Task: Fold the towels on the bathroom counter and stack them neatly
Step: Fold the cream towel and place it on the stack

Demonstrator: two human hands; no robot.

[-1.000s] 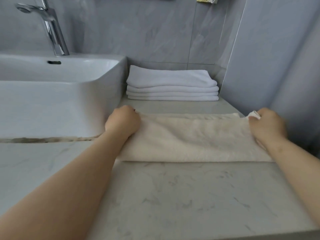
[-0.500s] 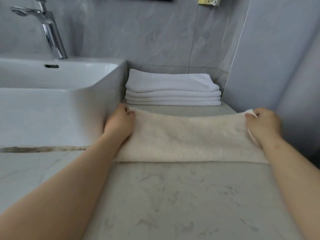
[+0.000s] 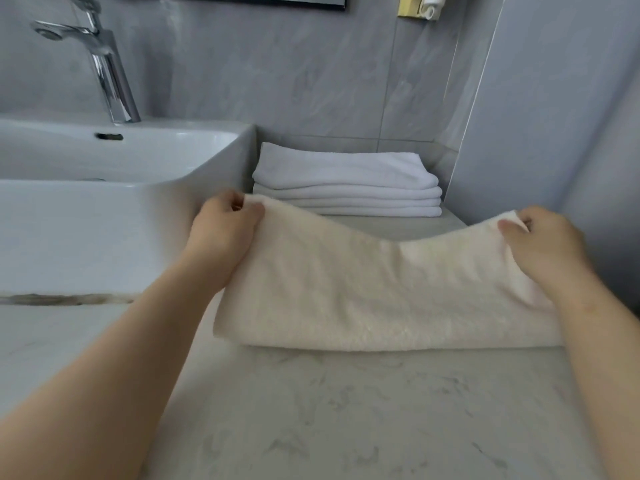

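A cream towel [image 3: 381, 292], folded into a long band, lies across the marble counter [image 3: 346, 417]. My left hand [image 3: 221, 233] pinches its far left corner and my right hand [image 3: 543, 244] pinches its far right corner. Both corners are raised off the counter, so the far edge sags in the middle while the near folded edge rests on the counter. Behind it, against the back wall, sits a neat stack of folded white towels [image 3: 346, 181].
A white basin [image 3: 104, 188] stands on the counter at the left, its side wall close to my left hand, with a chrome tap [image 3: 104, 67] behind it. Grey tiled walls close off the back and the right side.
Both hands have lifted the towel's far corners off the counter, and the far edge now hangs between them. The view has moved closer and slightly up.
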